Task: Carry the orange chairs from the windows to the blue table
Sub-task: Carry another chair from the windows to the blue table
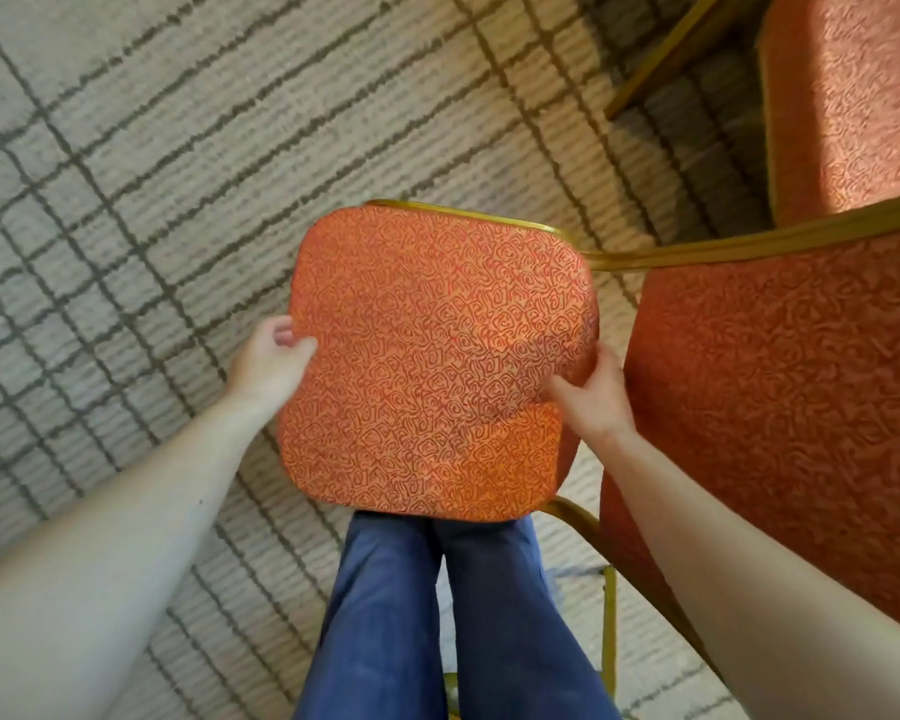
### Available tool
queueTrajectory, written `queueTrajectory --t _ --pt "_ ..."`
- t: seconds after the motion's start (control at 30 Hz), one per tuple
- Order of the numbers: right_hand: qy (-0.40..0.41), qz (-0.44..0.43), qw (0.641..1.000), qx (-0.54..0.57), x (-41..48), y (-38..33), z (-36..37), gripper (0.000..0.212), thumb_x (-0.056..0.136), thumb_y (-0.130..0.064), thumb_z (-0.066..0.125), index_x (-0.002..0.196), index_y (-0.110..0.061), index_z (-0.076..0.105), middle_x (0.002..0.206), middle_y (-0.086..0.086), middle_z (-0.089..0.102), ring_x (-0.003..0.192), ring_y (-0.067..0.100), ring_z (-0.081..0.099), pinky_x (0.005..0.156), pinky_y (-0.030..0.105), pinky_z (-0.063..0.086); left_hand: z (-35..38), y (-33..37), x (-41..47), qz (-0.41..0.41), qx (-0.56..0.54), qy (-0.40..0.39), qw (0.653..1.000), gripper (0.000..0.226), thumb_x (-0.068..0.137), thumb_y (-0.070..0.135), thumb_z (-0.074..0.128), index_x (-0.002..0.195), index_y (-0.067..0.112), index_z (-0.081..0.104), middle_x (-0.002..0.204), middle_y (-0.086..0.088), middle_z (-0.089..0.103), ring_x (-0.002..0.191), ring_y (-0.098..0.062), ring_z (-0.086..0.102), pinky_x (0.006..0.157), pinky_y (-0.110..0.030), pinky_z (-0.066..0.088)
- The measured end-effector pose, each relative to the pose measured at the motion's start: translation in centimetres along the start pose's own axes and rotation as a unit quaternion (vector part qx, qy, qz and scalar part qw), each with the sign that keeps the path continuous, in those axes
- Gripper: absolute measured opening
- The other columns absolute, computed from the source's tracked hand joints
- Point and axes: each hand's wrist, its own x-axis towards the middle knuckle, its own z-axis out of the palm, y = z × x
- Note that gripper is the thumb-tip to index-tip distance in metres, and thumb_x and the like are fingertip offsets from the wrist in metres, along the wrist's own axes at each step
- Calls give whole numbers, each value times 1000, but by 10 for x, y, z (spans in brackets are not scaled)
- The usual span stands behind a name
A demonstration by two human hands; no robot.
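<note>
Fingers (567, 389) of the right hand (596, 397) curl round the right edge of the orange chair (432, 361), thumb pressed onto the patterned fabric and the rest tucked out of sight behind the pad, so that side is plainly gripped. Over on the other edge the left hand (268, 368) sits against the pad with its thumb laid on the fabric; the other fingers bend in toward the rim, and it looks like a hold, though how firmly they close I cannot tell from where the pad hides them. Between the two hands the chair's padded panel faces up at the person, tilted, with a thin gold frame (468, 215) showing along its far edge and another gold bar curving out below its near right corner. It hangs right in front of the person's legs, the blue trousers (437, 615) showing just beneath its lower edge. Just beside it on the right stands a second chair (780, 407) in the same orange fabric, its gold rail running close to the held pad's upper right corner; whether they touch I cannot tell. Farther back at the upper right a third chair (853, 96) catches a patch of sunlight. Underfoot is pale carpet (152, 174) crossed by dark grid lines.
</note>
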Motion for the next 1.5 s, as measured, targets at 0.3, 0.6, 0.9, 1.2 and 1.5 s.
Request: queueTrajectory --t 0.3,0.6,0.9,1.2,1.5 --pt "47 54 993 99 57 34 35 95 81 -48 73 153 -18 19 151 9 40 137 28 41 113 46 36 36 -21 44 45 -20 62 997 49 90 44 60 128 12 54 121 -6 61 106 -16 57 91 -24 40" --pt "46 78 978 189 74 54 40 57 62 -56 83 111 -35 61 96 -21 65 88 -2 63 75 22 51 40 -41 58 3 -119 53 991 62 72 69 62 111 20 67 103 3 68 93 -11 63 87 -28 50" --pt "-4 129 960 249 77 54 37 44 62 -50 87 96 -31 67 101 -8 74 91 10 72 79 31 58 35 -42 65 -68 -150 5 986 72 50 82 66 97 28 68 104 3 70 88 -12 67 83 -31 52" --pt "-12 132 959 251 63 37 25 53 65 -51 85 108 -27 64 107 -4 72 94 13 70 74 29 55 26 -31 49 -45 -121 36 991 57 54 84 59 81 34 66 82 18 65 76 2 61 70 -20 47" --pt "-10 69 976 204 -15 -41 -33 57 67 -54 82 113 -25 65 96 -11 68 87 9 66 64 23 50 -44 6 -27 -4 -142 98 985 62 78 68 60 117 19 65 103 4 61 96 -11 57 82 -20 41"
